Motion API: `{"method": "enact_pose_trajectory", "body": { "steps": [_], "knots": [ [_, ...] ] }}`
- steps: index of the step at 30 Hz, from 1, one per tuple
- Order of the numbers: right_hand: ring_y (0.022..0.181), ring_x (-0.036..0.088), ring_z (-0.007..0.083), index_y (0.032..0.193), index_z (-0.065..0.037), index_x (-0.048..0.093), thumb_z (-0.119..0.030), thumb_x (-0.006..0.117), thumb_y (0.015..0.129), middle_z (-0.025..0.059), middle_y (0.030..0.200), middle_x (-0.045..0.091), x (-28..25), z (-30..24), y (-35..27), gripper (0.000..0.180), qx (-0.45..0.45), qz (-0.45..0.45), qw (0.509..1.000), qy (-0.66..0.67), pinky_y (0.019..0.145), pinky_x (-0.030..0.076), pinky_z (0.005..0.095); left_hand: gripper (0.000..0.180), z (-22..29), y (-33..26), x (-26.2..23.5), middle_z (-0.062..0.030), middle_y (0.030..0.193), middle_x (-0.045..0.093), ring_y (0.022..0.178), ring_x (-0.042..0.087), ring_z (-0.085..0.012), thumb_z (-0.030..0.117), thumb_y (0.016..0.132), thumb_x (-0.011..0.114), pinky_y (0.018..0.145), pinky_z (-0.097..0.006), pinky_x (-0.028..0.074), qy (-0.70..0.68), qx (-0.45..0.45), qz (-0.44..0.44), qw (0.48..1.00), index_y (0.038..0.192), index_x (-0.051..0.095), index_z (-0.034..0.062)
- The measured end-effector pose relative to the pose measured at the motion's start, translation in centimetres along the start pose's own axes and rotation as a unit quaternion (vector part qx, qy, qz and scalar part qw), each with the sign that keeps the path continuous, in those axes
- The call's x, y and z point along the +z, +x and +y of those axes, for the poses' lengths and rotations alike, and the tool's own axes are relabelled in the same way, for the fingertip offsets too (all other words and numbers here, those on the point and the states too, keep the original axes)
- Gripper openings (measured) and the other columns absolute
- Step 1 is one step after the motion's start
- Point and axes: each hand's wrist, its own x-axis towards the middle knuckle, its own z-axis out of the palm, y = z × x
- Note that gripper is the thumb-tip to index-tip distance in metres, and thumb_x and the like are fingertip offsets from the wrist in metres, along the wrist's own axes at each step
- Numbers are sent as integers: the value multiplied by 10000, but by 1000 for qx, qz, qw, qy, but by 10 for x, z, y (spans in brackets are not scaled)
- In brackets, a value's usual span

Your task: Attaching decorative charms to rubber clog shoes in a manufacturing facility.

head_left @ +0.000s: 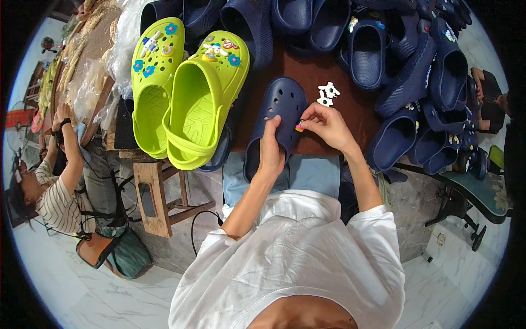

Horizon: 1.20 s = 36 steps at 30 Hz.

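A navy blue clog (284,98) with round holes in its upper is held near the table's front edge, toe pointing away from me. My left hand (271,148) is closed around its left side, thumb on the upper. My right hand (327,127) pinches a small pink and yellow shoe charm (299,128) at the clog's right side. Whether the charm touches the clog I cannot tell. Just beyond my right hand, white figure-shaped charms (327,91) lie on the brown tabletop (350,118). Left of the clog rests a pair of lime green clogs (192,109) decorated with charms.
Many navy clogs (368,57) crowd the table's back and right side, some with charms. Clear plastic bags (125,60) lie at the back left. A wooden stool (150,197) stands below the left edge. Another person (63,181) sits at left; a further person (490,101) is at far right.
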Motion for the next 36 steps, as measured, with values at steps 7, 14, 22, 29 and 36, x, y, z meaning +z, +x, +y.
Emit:
{"method": "enact_pose_trajectory", "body": {
  "steps": [7,14,22,29,36],
  "knots": [
    [755,668,129,873,10,631,-45,709,809,73,811,688,5,-19,-6,114,-41,32,994,-99,691,527,258,368,-7,-3,3,-80,1122,583,1008,580,-167,262,904,582,894,-314,466,27,16,9,999,1194,526,42],
    [708,646,124,858,-1,626,-22,751,751,68,813,652,9,-7,-1,166,-82,90,986,-113,651,510,256,347,-10,1,-3,-69,1107,588,998,581,-156,242,898,598,889,-304,466,39,26,-2,999,1172,534,40],
    [759,596,77,965,-4,584,-24,727,817,51,914,646,21,21,-7,207,-15,75,991,114,689,500,219,350,-3,4,-6,-89,1099,631,995,617,-190,271,906,582,904,-329,484,18,7,-1,1000,1139,565,10],
    [786,575,63,1014,-3,559,-44,705,854,40,904,625,50,32,-16,221,-40,164,977,132,701,494,207,363,1,3,-2,-91,1104,632,1011,614,-192,285,906,590,925,-334,476,5,-1,1,1000,1149,561,18],
    [732,552,48,973,-12,523,-113,676,903,29,850,611,72,39,-17,197,-58,243,961,122,623,472,197,374,-2,1,0,-104,1112,634,1013,622,-209,290,915,577,935,-351,478,24,17,9,1000,1160,552,9]
  ]
}}
